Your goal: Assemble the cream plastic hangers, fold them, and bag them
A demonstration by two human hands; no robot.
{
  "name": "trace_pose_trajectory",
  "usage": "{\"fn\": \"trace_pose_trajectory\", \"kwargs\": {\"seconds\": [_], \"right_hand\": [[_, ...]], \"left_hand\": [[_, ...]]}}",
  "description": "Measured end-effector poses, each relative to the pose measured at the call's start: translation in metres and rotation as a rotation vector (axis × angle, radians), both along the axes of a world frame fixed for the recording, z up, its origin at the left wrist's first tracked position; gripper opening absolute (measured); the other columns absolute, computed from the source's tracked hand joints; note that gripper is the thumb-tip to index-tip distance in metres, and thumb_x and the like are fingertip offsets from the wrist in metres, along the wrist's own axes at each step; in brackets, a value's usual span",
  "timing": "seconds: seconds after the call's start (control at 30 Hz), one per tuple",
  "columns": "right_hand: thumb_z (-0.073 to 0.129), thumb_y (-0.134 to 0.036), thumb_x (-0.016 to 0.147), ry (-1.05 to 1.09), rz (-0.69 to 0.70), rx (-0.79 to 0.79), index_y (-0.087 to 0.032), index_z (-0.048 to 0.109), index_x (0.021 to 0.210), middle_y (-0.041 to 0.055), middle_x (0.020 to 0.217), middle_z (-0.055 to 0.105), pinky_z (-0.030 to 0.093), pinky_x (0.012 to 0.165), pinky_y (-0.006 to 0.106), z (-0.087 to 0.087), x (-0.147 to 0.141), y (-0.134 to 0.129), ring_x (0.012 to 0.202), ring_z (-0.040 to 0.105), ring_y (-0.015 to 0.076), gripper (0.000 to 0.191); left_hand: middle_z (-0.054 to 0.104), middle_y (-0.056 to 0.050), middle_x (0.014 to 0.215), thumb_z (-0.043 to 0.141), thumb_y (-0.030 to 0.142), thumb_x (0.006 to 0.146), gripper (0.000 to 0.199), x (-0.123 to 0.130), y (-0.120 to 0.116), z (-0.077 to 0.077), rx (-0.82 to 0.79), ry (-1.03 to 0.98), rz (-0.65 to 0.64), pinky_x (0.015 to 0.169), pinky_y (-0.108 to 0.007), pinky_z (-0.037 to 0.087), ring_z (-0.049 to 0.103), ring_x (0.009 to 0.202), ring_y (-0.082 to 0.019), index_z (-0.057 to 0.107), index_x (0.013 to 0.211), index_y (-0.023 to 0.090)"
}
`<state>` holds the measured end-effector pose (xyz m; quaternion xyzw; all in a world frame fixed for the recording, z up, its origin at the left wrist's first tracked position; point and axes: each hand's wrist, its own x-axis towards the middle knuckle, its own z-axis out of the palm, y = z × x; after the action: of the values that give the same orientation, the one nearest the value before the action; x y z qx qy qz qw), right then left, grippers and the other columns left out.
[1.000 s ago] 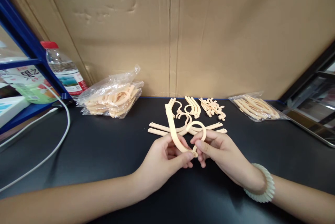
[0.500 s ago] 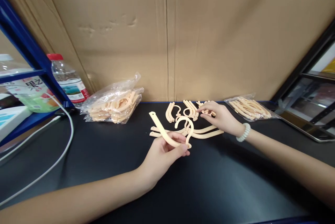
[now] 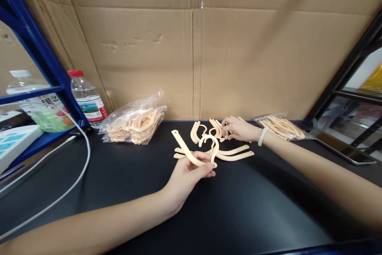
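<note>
My left hand [image 3: 195, 170] pinches a cream plastic clothes hanger, partly put together. It has one curved hanger arm [image 3: 181, 143] pointing up and left, and a hook [image 3: 215, 143] standing up, both meeting at my thumb. Farther back, my right hand [image 3: 238, 128] bends its fingers down among loose hanger parts; whatever is between its fingertips is hidden. Beside those fingertips lie several hanger arms [image 3: 215, 125], with more arms [image 3: 195, 131] and a hook to their left. Behind my left hand, hanger pieces [image 3: 234, 154] with long arms to both sides lie on the black table.
A clear bag of hanger parts [image 3: 134, 125] lies at back left, another bag [image 3: 280, 125] at back right. A dark flat device [image 3: 340, 147] is at the right. A bottle [image 3: 88, 100] and white cable [image 3: 86, 159] are left. Cardboard [image 3: 143, 56] walls the back.
My right hand has moved slightly left and down onto the loose parts, its fingers now lower. My left hand keeps its hold on the hanger. The view has tilted up a little.
</note>
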<state>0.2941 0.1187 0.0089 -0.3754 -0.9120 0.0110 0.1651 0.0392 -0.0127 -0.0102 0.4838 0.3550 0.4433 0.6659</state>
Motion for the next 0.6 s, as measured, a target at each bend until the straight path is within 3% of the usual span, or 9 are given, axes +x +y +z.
{"fn": "trace_pose_trajectory", "kwargs": {"seconds": [0.17,0.3,0.37,0.43,0.5,0.6], "right_hand": [[0.054,-0.026,0.09,0.283,-0.096,0.136,-0.019,0.064,0.086,0.0087,0.097,0.055,0.044,0.082,0.039,0.006,0.001,-0.012,0.089,0.055,0.0224,0.013],[0.042,-0.035,0.098,0.597,-0.216,0.198,-0.02,0.053,0.105,0.0035,0.08,0.054,0.046,0.063,0.031,0.015,-0.004,-0.048,0.071,0.054,0.0177,0.019],[0.048,-0.038,0.097,0.872,-0.19,-0.04,-0.022,0.053,0.106,-0.0037,0.06,0.051,0.042,0.051,0.026,0.016,-0.012,-0.072,0.053,0.051,0.0138,0.019],[0.051,-0.039,0.096,1.059,-0.136,-0.265,-0.023,0.053,0.106,-0.0032,0.059,0.059,0.042,0.048,0.024,0.014,-0.022,-0.095,0.049,0.054,0.0125,0.019],[0.056,-0.039,0.094,1.17,-0.091,-0.435,-0.023,0.055,0.109,0.0025,0.077,0.069,0.049,0.055,0.026,0.01,-0.03,-0.113,0.061,0.064,0.0145,0.021],[0.062,-0.036,0.091,1.232,-0.024,-0.647,-0.021,0.062,0.109,0.0094,0.105,0.071,0.055,0.071,0.031,0.004,-0.037,-0.128,0.087,0.069,0.0197,0.024]], "left_hand": [[0.066,0.001,0.076,0.081,0.024,0.071,0.022,-0.001,-0.001,0.0,-0.015,-0.024,0.01,0.073,-0.022,0.049,0.066,0.072,-0.011,0.065,0.082,0.014],[0.067,0.0,0.076,0.083,0.025,0.069,0.024,-0.003,0.0,-0.001,-0.022,-0.039,-0.012,0.078,-0.026,0.051,0.067,0.075,-0.013,0.065,0.081,0.014],[0.067,0.0,0.077,0.082,0.025,0.07,0.024,-0.003,0.002,-0.002,-0.014,-0.039,-0.015,0.081,-0.028,0.051,0.067,0.076,-0.014,0.065,0.081,0.014],[0.067,0.0,0.077,0.082,0.026,0.07,0.023,-0.003,0.004,-0.002,-0.007,-0.017,-0.016,0.082,-0.029,0.051,0.066,0.077,-0.014,0.065,0.081,0.015],[0.067,0.001,0.075,0.083,0.026,0.07,0.023,-0.002,0.004,-0.002,-0.004,0.006,-0.02,0.081,-0.028,0.051,0.066,0.076,-0.013,0.065,0.081,0.015],[0.067,0.001,0.074,0.082,0.025,0.07,0.023,0.0,0.003,0.0,0.009,0.027,-0.02,0.079,-0.026,0.05,0.065,0.074,-0.012,0.065,0.08,0.015]]}}
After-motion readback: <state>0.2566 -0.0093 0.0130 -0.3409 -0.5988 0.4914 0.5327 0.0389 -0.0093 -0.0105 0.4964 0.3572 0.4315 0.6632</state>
